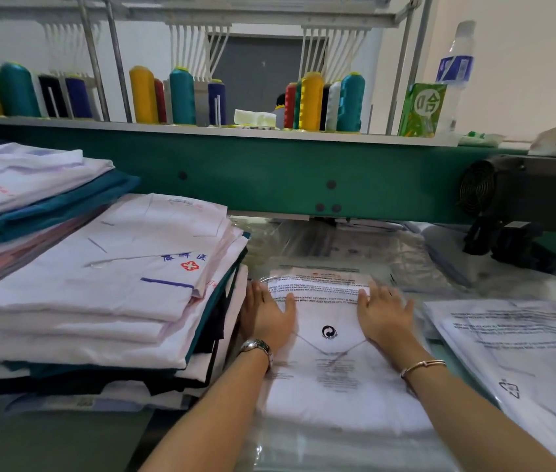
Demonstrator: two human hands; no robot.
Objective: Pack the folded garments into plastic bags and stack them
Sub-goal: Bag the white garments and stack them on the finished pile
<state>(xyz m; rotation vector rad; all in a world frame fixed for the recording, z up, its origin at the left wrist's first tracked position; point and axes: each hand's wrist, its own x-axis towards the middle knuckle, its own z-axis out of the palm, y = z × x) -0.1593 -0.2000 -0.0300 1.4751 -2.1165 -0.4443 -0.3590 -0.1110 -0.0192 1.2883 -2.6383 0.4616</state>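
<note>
The bagged white garment (331, 379) lies at the middle of the table's (31, 444) near edge. The left hand (267, 316) and right hand (385, 315) rest flat on its far end, fingers straight, gripping nothing. Pressing evenly outward should drive the air out. The loose folded clothes (99, 284) are stacked at the left edge, the bagged pile (525, 352) at the right.

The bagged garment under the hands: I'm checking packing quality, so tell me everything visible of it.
The bagged garment is a folded white piece inside a clear, glossy plastic bag, lying flat. The bag bears a round black mark and lines of printed warning text near its far edge. The left hand and right hand press flat on its far half, fingers straight.
</note>
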